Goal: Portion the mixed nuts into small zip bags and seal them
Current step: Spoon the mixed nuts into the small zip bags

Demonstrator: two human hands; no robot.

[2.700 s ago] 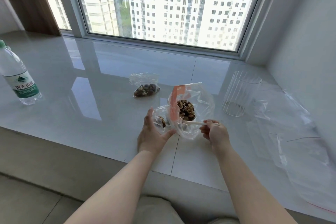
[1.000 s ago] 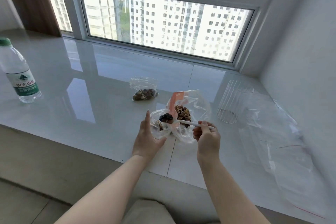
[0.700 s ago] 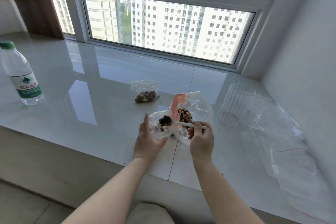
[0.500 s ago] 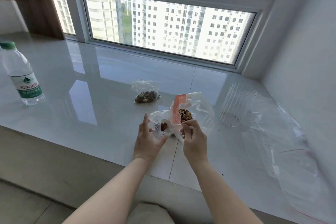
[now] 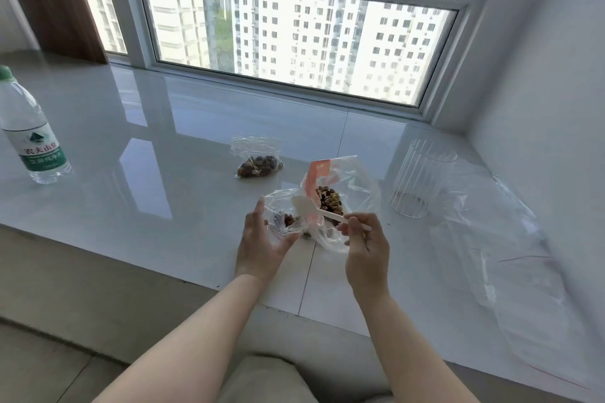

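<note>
White plastic spoon (image 5: 314,209) sat pinched by its handle in the right hand (image 5: 365,249), its empty bowl poised over the mouth of the small zip bag (image 5: 283,216). And the left hand (image 5: 262,245) cupped that small bag from the left side, fingers straight up along it, thumb under its lower edge, holding it open on the glossy table (image 5: 147,193). A few dark nuts (image 5: 288,220) lay inside it. Just behind, touching it, the big bag (image 5: 357,190) with the orange strip slumped open, a heap of mixed nuts within. Off to the right, a ribbed clear cup (image 5: 420,180) stood upright beside loose empty bags (image 5: 523,255). Further back, a filled bag (image 5: 258,159) lay alone. Far left, a water bottle (image 5: 29,131) stood upright.
</note>
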